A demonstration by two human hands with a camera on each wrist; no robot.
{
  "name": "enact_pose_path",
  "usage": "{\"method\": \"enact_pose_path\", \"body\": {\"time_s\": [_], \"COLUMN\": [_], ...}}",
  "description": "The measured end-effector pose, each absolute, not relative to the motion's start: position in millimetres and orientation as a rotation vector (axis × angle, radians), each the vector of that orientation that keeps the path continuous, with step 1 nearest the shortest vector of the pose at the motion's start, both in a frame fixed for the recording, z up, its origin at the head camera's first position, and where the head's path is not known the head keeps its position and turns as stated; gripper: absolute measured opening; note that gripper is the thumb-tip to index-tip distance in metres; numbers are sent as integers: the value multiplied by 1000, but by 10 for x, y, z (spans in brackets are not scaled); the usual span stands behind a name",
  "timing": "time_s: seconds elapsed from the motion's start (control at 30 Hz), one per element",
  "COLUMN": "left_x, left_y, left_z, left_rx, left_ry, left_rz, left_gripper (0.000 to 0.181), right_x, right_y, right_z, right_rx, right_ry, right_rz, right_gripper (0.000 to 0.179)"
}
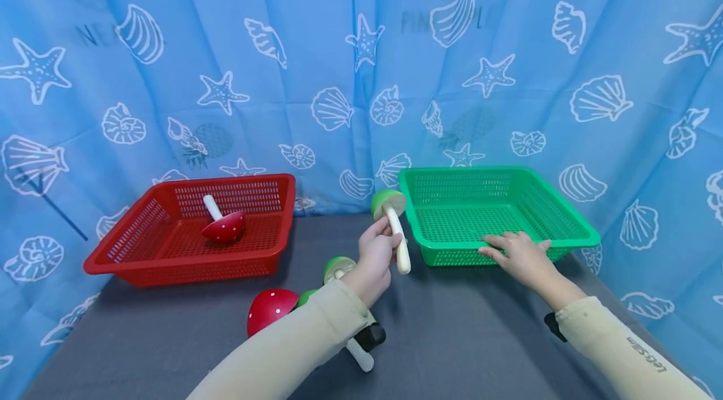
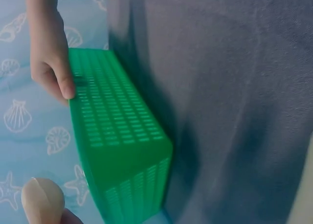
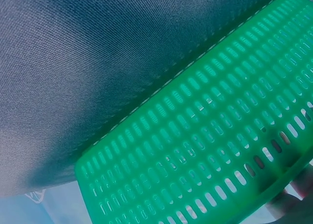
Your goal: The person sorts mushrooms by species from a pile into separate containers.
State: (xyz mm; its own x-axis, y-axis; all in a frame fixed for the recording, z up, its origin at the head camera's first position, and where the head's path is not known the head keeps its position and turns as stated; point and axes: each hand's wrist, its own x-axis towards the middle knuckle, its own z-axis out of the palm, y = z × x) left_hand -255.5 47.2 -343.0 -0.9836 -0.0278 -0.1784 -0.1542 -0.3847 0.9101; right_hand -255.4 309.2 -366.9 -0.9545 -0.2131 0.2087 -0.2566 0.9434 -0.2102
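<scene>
You worked in what looked like a makeshift indoor booth: a blue seashell-print curtain point(image 1: 316, 42) hung around the grey tabletop point(image 1: 463, 337), where a red basket point(image 1: 192, 269) and green basket point(image 1: 452, 255) stood; the wider room was hidden.

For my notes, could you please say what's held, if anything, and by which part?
Left hand: green-capped mushroom, by the stem. Right hand: green basket, by its near rim.

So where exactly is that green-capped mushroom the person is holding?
In the head view, the green-capped mushroom is just right of centre, its stem held by the left hand, beside the left rim of the green basket.
</scene>
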Motion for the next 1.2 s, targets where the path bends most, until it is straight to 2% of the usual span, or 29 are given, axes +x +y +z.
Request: {"method": "enact_pose_path", "body": {"time_s": [0.3, 0.87, 1.2], "left_x": [-2674, -3056, -3235], "left_y": [623, 862, 981], "left_z": [-3349, -3395, -3413], "left_rx": [-161, -232, -69], "left_ry": [1662, 1519, 1575], "left_rz": [2534, 2548, 2473], "left_gripper": [48, 42, 51], "right_x": [-2552, -2593, -2579], "right_y": [3097, 3072, 3068], "right_z": [-3674, -3635, -3612], "right_rx": [349, 368, 345], "right_ry": [-2912, -2954, -2963], "right_rz": [360, 373, 334], "right_gripper": [46, 44, 45]}}
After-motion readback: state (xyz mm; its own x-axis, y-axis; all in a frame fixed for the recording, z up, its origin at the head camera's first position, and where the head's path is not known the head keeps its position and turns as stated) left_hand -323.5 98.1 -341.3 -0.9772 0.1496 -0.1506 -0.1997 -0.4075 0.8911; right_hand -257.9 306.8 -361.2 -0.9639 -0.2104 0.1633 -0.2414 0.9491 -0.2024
